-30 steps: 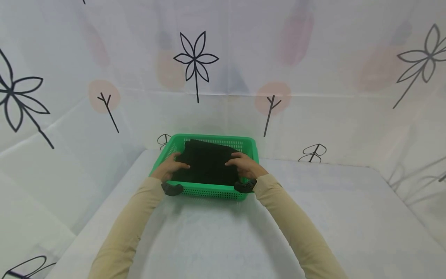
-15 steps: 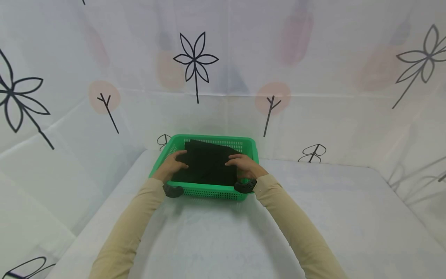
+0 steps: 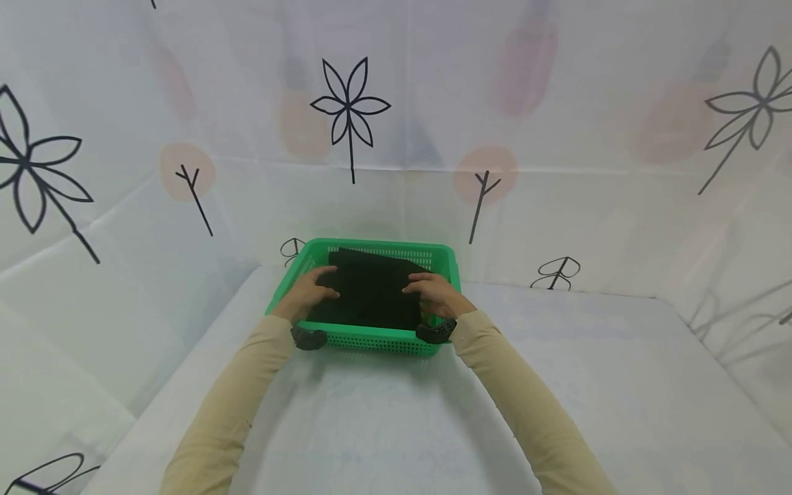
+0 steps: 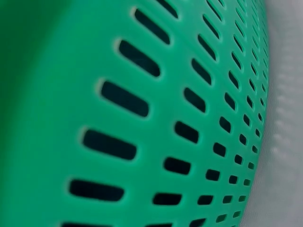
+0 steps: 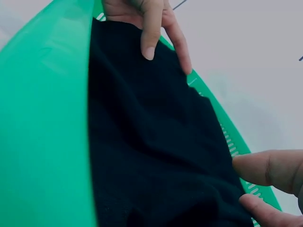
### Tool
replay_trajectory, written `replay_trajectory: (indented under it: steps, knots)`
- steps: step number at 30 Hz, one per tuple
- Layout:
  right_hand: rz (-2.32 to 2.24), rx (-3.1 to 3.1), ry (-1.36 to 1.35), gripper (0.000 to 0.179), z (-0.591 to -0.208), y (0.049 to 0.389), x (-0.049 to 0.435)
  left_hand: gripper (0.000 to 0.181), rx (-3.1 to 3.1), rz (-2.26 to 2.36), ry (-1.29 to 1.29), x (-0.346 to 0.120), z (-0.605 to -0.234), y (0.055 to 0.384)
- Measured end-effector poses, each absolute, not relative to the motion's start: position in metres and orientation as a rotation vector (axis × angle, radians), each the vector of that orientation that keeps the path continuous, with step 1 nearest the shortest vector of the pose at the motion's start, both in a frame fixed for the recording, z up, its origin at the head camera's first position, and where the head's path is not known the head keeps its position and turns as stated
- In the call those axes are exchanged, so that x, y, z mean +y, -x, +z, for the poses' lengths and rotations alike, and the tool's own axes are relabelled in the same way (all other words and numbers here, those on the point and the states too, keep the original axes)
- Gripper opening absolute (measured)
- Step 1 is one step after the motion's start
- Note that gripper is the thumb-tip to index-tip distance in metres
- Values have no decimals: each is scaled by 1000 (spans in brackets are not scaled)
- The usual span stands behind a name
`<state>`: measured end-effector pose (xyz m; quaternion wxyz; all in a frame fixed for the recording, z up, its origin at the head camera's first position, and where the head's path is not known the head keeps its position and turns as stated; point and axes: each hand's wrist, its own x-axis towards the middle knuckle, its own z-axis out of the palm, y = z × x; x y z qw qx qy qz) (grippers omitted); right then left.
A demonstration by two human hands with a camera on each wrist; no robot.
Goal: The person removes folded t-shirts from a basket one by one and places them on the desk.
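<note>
A folded black cloth [image 3: 371,292] lies inside the green perforated plastic basket [image 3: 377,335]. My left hand [image 3: 305,292] rests at the cloth's left side, thumb and forefinger spread and extended over it. My right hand [image 3: 438,292] is at the cloth's right side, its fingertips touching the black fabric. In the right wrist view, the left thumb lies on the cloth [image 5: 147,127] near the top, and two right fingertips meet its edge at the right. Close up, the left wrist view shows only the basket's slotted wall [image 4: 156,118] and some white surface; the left hand is out of sight there.
The basket stands on a white-covered table [image 3: 396,419], near its back edge. Behind and at the sides hangs a white sheet [image 3: 408,137] printed with flowers and twigs. A black band [image 3: 436,331] is on the right wrist and another [image 3: 308,337] on the left.
My left hand has shifted slightly over the cloth, and its forefinger now reaches farther across the edge. The right hand, cloth and basket have hardly moved.
</note>
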<state>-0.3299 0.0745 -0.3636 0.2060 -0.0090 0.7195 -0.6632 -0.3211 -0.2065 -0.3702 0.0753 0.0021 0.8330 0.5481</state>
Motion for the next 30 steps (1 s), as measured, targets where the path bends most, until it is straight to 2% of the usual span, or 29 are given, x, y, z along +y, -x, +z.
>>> replay_trajectory:
  steps: [11, 30]
  knots:
    - [-1758, 2034, 132, 60, -364, 331, 76, 67, 2396, 1675, -62, -207, -368, 321]
    - [-1776, 2160, 165, 72, -363, 328, 71, 66, 2435, 1743, -50, -209, -363, 320]
